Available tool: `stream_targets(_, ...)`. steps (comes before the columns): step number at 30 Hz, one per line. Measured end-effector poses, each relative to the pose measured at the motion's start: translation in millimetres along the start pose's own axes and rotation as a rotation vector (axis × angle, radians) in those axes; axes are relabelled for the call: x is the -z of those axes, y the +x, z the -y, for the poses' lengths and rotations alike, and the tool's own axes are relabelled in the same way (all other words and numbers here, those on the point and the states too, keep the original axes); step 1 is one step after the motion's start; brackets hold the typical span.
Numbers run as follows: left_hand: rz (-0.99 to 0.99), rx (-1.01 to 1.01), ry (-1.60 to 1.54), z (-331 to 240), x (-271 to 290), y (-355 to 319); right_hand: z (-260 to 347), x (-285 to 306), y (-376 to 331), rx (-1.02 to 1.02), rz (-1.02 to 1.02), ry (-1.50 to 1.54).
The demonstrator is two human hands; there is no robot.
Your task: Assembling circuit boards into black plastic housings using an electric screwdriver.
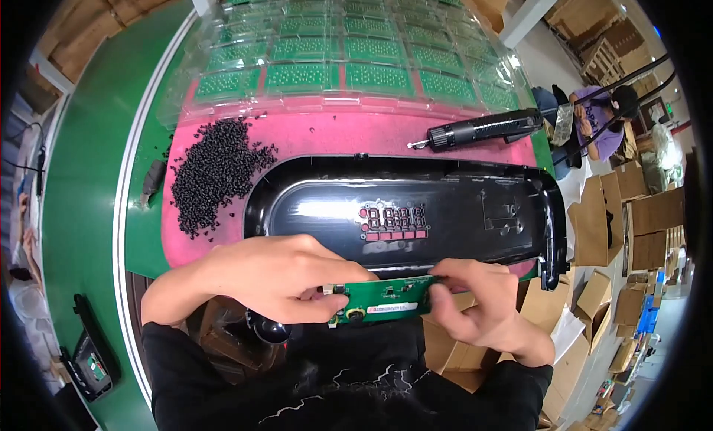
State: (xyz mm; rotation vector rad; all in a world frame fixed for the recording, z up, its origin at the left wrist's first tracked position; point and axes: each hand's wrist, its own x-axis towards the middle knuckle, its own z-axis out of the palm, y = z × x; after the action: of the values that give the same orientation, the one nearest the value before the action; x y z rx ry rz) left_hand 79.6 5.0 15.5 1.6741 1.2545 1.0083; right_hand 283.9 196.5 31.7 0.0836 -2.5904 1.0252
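Both hands are holding one small green circuit board (382, 299) between them, just below the near edge of a long black plastic housing (405, 212). The left hand (275, 275) is pinching the board's left end, thumb underneath and fingers curled over the top, its grip pressed tight on the board. The right hand (475, 301) is pinching the board's right end between thumb and fingertips, its grip likewise closed on the board. The board is lying roughly level, component side up, above the person's dark-sleeved forearms.

Going left to right across the desk (89, 171): a dark flat part (93, 360) is sitting on the green surface at the far left, near the lower edge. A heap of small black pellets (212, 171) is lying on a pink mat (327, 138), just beside the housing's left end. The housing is resting on the mat with its hollow side up, and a pink display window (394, 221) is showing in its middle. Behind the mat, clear plastic trays (349, 60) are holding rows of green circuit boards. To the right, a black electric screwdriver (483, 128) is lying on the mat behind the housing, tip pointing left. Beyond the desk's right edge, another person in a purple top (601, 123) is sitting among cardboard boxes (624, 230).
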Motion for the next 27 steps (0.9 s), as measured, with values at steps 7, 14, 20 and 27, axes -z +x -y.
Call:
stream_targets(7,-0.277,0.113,0.044,-5,6,7,-11,11,-9,-0.332,-0.006,0.302)
stream_targets(14,-0.368,0.104,0.327,1,4,9,-26,19,-1,-0.668,0.051,0.62)
stream_targets(20,-0.366,0.174,0.521,10,14,21,-69,18,19,-0.206,0.087,0.156)
stream_targets(27,-0.289,0.353,0.619,11,13,24,-78,10,27,-0.185,0.054,0.111)
